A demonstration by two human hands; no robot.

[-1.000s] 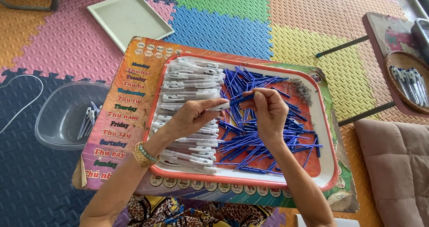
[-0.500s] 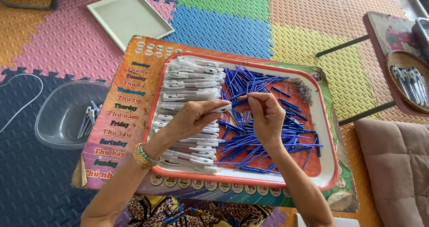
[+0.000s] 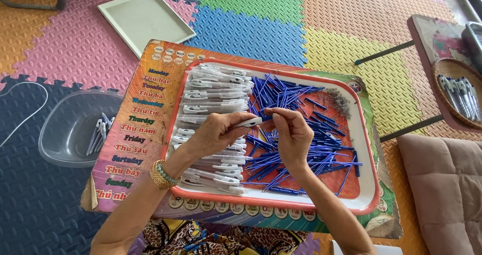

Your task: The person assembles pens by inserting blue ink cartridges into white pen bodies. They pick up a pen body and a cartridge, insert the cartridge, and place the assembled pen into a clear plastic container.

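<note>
White plastic pen barrel (image 3: 247, 123) sits pinched in the left hand (image 3: 213, 134) above the red-rimmed tray (image 3: 369, 194); the right hand (image 3: 293, 134) grips a blue refill tip at its end. Many white barrels (image 3: 216, 91) and blue refills (image 3: 296, 149) remain; few finished pens lie in the clear tub (image 3: 60, 149) left.

Home floor, colourful foam mats (image 3: 251, 29)

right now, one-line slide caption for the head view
Left hand holds a white pen barrel while right hand meets its tip, over a red-rimmed tray.
</note>
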